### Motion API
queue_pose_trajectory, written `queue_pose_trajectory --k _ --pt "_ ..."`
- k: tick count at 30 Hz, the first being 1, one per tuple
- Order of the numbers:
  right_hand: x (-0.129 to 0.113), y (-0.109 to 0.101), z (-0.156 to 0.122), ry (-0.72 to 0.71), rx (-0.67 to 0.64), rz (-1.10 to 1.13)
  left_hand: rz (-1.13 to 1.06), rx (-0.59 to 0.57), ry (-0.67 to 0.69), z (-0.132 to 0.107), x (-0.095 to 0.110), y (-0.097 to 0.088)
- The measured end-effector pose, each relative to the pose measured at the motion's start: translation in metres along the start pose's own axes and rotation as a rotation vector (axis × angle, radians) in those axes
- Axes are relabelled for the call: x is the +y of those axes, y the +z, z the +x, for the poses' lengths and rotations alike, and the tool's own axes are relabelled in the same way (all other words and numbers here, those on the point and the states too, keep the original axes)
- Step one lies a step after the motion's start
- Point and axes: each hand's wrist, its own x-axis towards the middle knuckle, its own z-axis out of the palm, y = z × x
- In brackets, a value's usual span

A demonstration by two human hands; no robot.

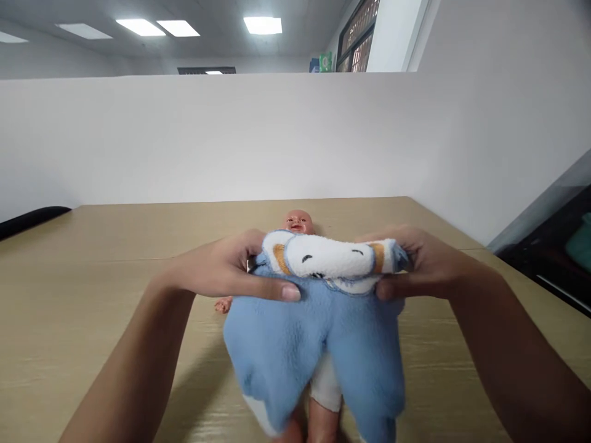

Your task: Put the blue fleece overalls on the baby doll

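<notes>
Left hand (pixel 231 271), right hand (pixel 418 264) grip blue garment (pixel 318 344); doll (pixel 299 221) beneath

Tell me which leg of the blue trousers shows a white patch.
The leg below the left hand: white shows at its lower edge; the other leg looks plain blue.

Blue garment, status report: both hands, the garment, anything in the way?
Left hand, right hand gripping blue garment at bunched top. Garment over doll on table. Nothing else in the way.
</notes>
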Motion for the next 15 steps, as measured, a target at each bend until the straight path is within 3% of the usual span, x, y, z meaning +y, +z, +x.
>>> queue_pose_trajectory --k 4,9,12,15 --pt "0.010 0.012 0.010 -0.026 0.121 0.076 -0.080 0.094 0.004 0.000 -0.008 0.004" --pt "0.015 0.023 0.021 0.185 -0.139 -0.019 -0.224 0.289 0.042 0.011 -0.008 0.018" --pt "0.015 0.030 0.024 0.182 -0.149 -0.017 -0.202 0.271 0.008 0.015 0.000 0.019" --pt "0.019 0.033 0.022 0.108 -0.077 0.135 -0.106 0.142 -0.024 0.010 -0.001 0.010"
